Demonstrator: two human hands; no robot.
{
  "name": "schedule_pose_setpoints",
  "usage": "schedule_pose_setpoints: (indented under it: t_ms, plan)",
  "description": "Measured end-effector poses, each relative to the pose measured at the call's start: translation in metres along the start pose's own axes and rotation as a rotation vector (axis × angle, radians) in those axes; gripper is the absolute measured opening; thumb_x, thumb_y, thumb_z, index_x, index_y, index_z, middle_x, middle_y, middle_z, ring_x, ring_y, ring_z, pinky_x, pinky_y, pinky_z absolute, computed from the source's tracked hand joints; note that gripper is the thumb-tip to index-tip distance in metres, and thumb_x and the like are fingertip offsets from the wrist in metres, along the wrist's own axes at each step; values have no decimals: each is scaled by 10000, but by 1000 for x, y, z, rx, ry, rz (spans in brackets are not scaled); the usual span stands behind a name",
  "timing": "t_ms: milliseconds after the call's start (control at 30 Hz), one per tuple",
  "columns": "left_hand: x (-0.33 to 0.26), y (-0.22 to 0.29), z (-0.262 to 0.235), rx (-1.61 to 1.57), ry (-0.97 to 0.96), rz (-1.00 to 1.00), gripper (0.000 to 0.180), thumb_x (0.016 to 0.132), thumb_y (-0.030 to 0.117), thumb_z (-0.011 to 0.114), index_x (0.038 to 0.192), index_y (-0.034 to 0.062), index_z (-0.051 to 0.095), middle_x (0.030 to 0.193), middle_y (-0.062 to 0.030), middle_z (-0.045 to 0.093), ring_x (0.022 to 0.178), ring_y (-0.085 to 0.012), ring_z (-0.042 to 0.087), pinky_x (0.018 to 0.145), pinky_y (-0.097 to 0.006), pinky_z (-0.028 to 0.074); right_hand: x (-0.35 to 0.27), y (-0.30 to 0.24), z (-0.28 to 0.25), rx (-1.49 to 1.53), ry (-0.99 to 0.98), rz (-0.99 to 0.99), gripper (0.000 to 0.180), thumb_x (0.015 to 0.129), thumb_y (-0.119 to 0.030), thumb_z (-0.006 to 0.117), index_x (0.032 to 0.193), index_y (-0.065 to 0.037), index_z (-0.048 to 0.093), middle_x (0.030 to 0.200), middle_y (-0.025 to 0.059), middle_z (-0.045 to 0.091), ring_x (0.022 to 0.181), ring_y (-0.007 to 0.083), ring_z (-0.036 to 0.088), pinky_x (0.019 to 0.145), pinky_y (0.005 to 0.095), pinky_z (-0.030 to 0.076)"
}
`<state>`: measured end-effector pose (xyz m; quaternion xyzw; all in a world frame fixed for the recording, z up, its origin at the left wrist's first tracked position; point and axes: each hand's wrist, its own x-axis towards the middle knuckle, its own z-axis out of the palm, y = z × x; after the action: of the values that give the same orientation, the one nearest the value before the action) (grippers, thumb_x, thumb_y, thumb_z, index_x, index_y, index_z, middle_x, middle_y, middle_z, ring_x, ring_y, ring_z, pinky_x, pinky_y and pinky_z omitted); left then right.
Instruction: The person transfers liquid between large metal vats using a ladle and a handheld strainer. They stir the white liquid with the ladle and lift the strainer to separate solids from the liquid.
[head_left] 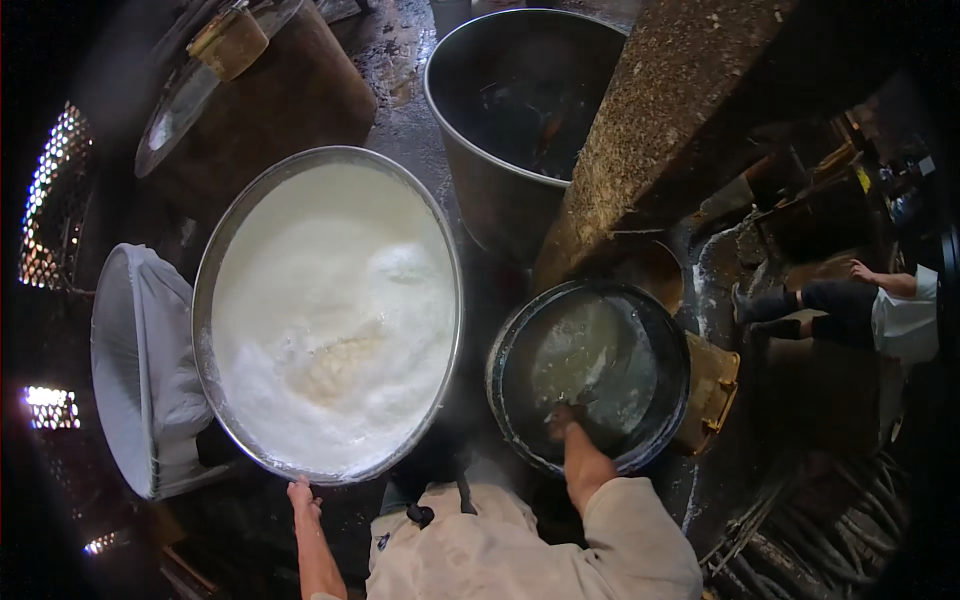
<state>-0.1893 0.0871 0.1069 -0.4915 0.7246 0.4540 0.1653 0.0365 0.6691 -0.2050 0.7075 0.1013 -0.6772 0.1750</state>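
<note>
A wide metal vat (455,350) stands at centre left, holding white milky liquid with froth and a tan patch. My left hand (303,494) is at its near rim, fingers closed over the edge. To the right is a dark round tub (497,420) of cloudy, greyish water. My right arm reaches down into this tub, and my right hand (566,416) is low over or in the water. That hand is dark and blurred, so its fingers and anything in them cannot be made out.
Beside the vat's left side sits a cloth-lined basket or tub (150,370). A deep metal drum (500,190) and a thick rough post (660,120) stand beyond. A yellowish crate (712,390) touches the dark tub's right. Another person (860,305) and a stack of sticks (820,530) are farther right.
</note>
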Motion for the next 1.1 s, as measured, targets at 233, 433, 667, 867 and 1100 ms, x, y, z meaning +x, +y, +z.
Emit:
schedule_pose_setpoints:
  t_ms: [233, 433, 667, 867, 1100]
  plan:
    - [-8, -10, -25, -11, 93, -31, 157, 818, 220, 502, 956, 146, 485, 840, -22, 535, 674, -180, 510, 481, -337, 347, -5, 46, 63, -378, -140, -551, 148, 841, -149, 475, 985, -116, 487, 698, 40, 469, 521, 185, 452, 470, 338, 403]
    - [-9, -9, -33, -32, 51, 7, 176, 773, 188, 517, 935, 123, 495, 805, -27, 534, 684, -181, 513, 505, -329, 351, -20, 27, 17, -434, -437, -322, 57, 798, -122, 504, 834, -89, 476, 633, 34, 453, 490, 170, 455, 439, 316, 403]
    - [-8, -18, -33, -174, 77, 112, 161, 744, 126, 537, 883, 55, 499, 737, -47, 535, 606, -167, 531, 446, -316, 383, -210, 18, 18, -529, -198, -374, 114, 772, -89, 514, 679, -85, 449, 551, 29, 435, 414, 135, 432, 391, 276, 393]
    - [11, -26, -22, -271, 21, 249, 165, 749, 38, 531, 899, -20, 492, 821, -78, 550, 728, -182, 534, 615, -325, 434, -325, 20, -18, -582, -114, -512, 114, 749, -11, 540, 700, -37, 440, 565, 33, 444, 443, 124, 450, 389, 269, 387]
    - [14, -18, -35, -275, -98, 318, 258, 809, 96, 510, 1008, -65, 476, 936, -122, 557, 865, -191, 506, 808, -308, 376, -414, 32, -15, -685, -16, -479, 126, 725, 36, 565, 752, -37, 465, 557, 57, 467, 435, 144, 457, 371, 283, 386]
